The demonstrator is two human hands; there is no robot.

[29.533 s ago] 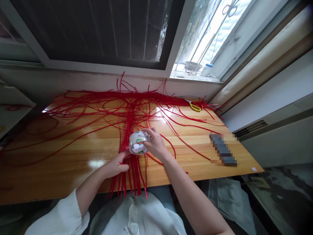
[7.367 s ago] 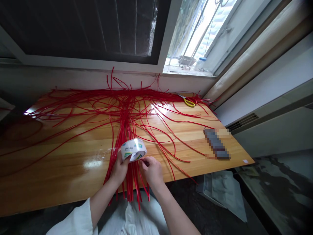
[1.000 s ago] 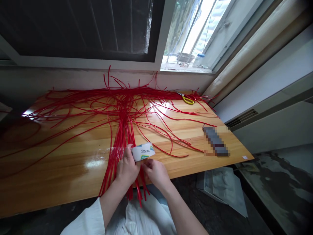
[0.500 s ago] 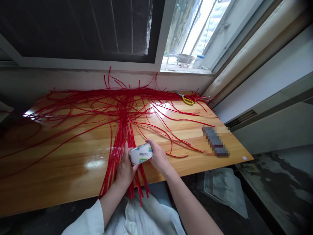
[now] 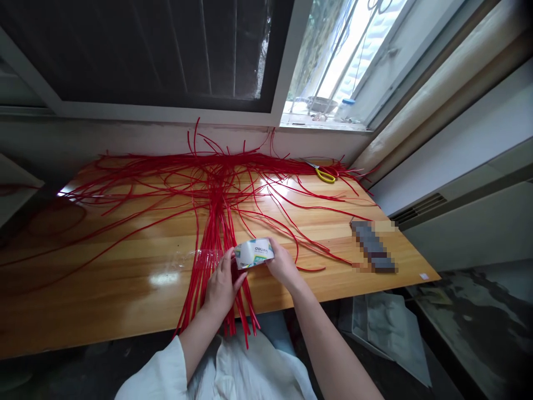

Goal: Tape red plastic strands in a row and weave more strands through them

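Observation:
A roll of clear packing tape (image 5: 254, 253) with a white printed core is held on edge above a bundle of red plastic strands (image 5: 216, 222). My right hand (image 5: 283, 265) grips the roll from the right side. My left hand (image 5: 221, 286) lies with fingers stretched over the strands just left of the roll, touching it. A strip of clear tape (image 5: 195, 258) runs leftward from the roll across the strands onto the wooden table (image 5: 104, 278). The strand ends hang over the table's near edge above my lap.
Red strands fan out across the far half of the table up to the wall. Yellow-handled scissors (image 5: 326, 174) lie at the far right corner. A blurred dark flat object (image 5: 372, 246) rests near the right edge. A window frame stands behind.
The roll has shifted to the right, away from the taped spot, over the last second. My right hand moved up from under the roll to grip its right side. The left hand stays on the strands.

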